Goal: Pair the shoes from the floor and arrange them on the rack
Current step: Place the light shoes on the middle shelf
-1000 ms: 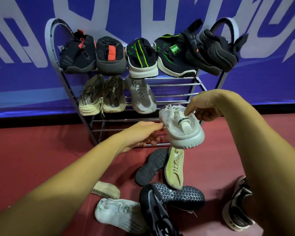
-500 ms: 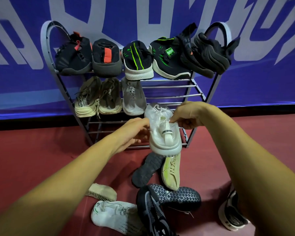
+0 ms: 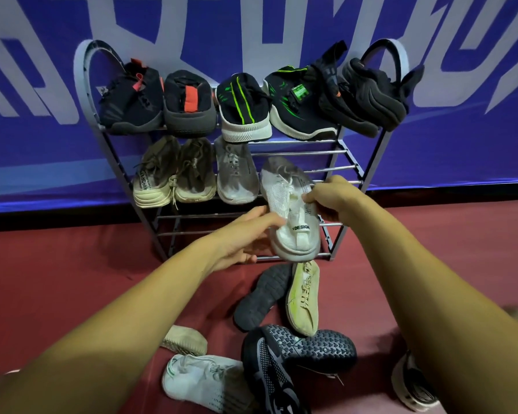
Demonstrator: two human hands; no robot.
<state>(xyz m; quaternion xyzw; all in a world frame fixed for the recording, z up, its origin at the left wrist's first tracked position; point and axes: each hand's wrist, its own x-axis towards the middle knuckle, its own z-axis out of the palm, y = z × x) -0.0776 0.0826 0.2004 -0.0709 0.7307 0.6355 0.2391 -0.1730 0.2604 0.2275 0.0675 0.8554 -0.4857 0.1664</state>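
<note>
Head view: one white mesh sneaker [image 3: 290,216], heel tab lettered DESIGN, held between both hands at the metal shoe rack [image 3: 350,167], toe over the middle shelf just right of a grey sneaker [image 3: 235,174]. Right hand [image 3: 332,201]: fingers curled, pinching the laces from the right. Left hand [image 3: 245,237]: thumb and fingers closed on the shoe's left side near the heel.

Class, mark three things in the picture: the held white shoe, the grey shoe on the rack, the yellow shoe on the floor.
white shoe [image 3: 300,239], head view, heel tab.
grey shoe [image 3: 235,174], head view, laced upper.
yellow shoe [image 3: 304,295], head view, lettered side.
</note>
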